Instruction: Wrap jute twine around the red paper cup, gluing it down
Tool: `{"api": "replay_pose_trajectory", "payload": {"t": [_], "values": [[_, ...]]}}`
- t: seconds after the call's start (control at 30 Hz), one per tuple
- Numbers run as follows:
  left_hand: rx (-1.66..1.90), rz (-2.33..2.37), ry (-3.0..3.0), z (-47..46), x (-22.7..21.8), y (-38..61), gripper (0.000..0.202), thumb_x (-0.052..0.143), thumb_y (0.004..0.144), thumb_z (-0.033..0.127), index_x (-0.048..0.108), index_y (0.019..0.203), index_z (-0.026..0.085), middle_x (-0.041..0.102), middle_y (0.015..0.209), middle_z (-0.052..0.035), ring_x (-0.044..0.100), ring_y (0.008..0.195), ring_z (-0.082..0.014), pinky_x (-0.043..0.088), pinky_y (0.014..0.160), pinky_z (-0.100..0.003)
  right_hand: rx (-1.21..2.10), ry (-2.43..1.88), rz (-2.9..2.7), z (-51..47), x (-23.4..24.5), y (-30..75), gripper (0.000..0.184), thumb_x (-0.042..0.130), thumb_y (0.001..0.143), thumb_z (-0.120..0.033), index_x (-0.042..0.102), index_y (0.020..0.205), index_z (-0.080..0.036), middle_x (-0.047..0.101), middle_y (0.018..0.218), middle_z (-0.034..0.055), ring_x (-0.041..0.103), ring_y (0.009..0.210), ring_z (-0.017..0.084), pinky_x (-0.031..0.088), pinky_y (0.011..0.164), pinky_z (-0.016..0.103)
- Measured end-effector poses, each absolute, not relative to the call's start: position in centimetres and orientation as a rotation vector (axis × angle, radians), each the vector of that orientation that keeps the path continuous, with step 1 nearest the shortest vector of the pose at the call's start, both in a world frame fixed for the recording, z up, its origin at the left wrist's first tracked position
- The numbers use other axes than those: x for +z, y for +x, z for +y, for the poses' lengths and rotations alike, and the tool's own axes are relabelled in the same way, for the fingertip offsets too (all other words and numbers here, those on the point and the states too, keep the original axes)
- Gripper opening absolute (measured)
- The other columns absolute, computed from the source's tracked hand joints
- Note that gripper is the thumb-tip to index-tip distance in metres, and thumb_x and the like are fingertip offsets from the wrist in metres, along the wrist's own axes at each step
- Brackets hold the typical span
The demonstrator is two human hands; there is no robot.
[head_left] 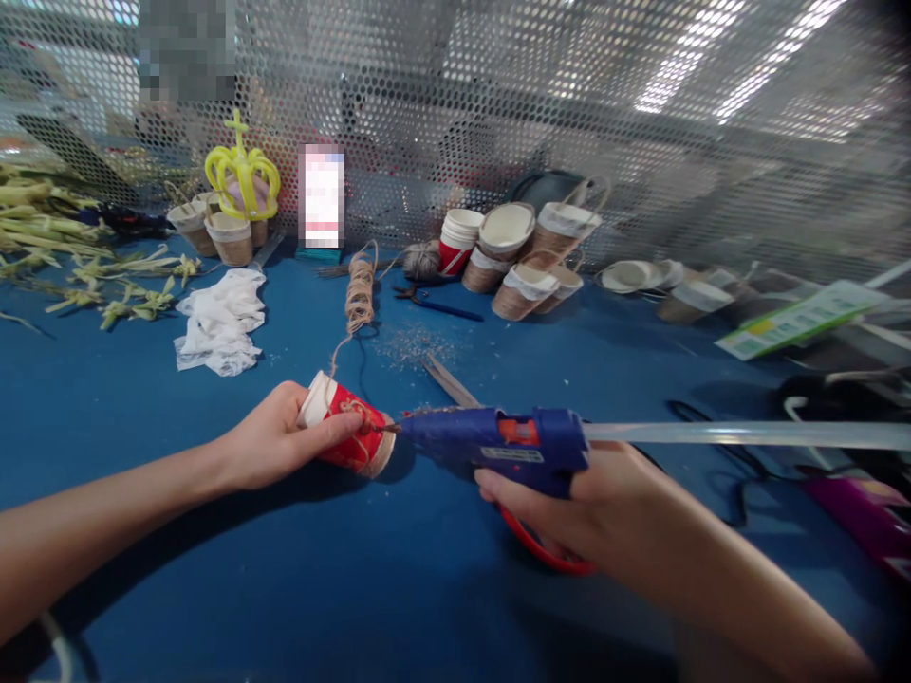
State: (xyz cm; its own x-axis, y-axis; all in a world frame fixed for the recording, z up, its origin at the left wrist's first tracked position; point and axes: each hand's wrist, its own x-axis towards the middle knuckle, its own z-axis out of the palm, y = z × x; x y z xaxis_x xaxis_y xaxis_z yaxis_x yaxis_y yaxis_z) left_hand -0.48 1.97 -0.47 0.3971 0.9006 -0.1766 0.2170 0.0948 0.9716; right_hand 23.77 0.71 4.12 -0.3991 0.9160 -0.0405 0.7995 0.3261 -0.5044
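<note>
My left hand (288,432) is closed around a red and white paper cup (338,403), which lies tilted with its rim toward the upper left. Twine is wound round the cup's base end, and a strand runs from the cup to a twine bundle (361,294) behind it. In my right hand (576,503) is a blue hot glue gun (491,446) with a long clear glue stick out of its back. Its nozzle is at the cup's side near my left thumb; whether it touches is unclear. Red-handled scissors (452,381) lie partly hidden under the gun and right hand.
Twine-wrapped cups (523,289) stand at the back, near pliers (441,304). A crumpled white cloth (220,323), plant-like strips (135,285) and a yellow crown (242,180) are on the left. A perforated metal screen (399,114) rises behind. Black cables (740,474) lie at right.
</note>
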Motion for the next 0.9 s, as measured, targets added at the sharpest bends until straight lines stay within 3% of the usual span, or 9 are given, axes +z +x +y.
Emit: {"api": "replay_pose_trajectory", "payload": {"t": [0.27, 0.5, 0.9], "values": [[0.691, 1.067, 1.392, 2.0, -0.4, -0.3, 0.031, 0.053, 0.078, 0.036, 0.068, 0.084, 0.010, 0.066, 0.069, -0.0040, 0.050, 0.055, -0.0101, 0.041, 0.051, -0.018, 0.797, -1.558, -2.329, 0.7, 4.4, 23.5, 0.016, 0.047, 0.075, -0.030, 0.050, 0.062, -0.020, 0.035, 0.040, -0.0075, 0.037, 0.036, 0.008, 0.032, 0.035, 0.019], [0.683, 1.067, 1.482, 2.0, -0.4, -0.5, 0.033, 0.051, 0.079, 0.037, 0.069, 0.085, 0.010, 0.058, 0.056, -0.0003, 0.037, 0.047, -0.0067, 0.030, 0.042, -0.016, 0.922, -1.567, -2.283, 0.5, 5.1, 23.2, 0.026, 0.049, 0.073, -0.027, 0.036, 0.051, -0.021, 0.030, 0.040, -0.0079, 0.027, 0.036, 0.006, 0.029, 0.033, 0.018], [0.678, 1.071, 1.498, 1.8, 0.0, -0.4, 0.029, 0.051, 0.079, 0.033, 0.069, 0.085, 0.012, 0.061, 0.059, 0.0000, 0.042, 0.049, -0.0078, 0.033, 0.044, -0.016, 0.903, -1.636, -2.195, 0.2, 5.1, 23.1, 0.030, 0.049, 0.072, -0.029, 0.033, 0.047, -0.021, 0.031, 0.040, -0.0073, 0.030, 0.035, 0.007, 0.030, 0.034, 0.019]]}}
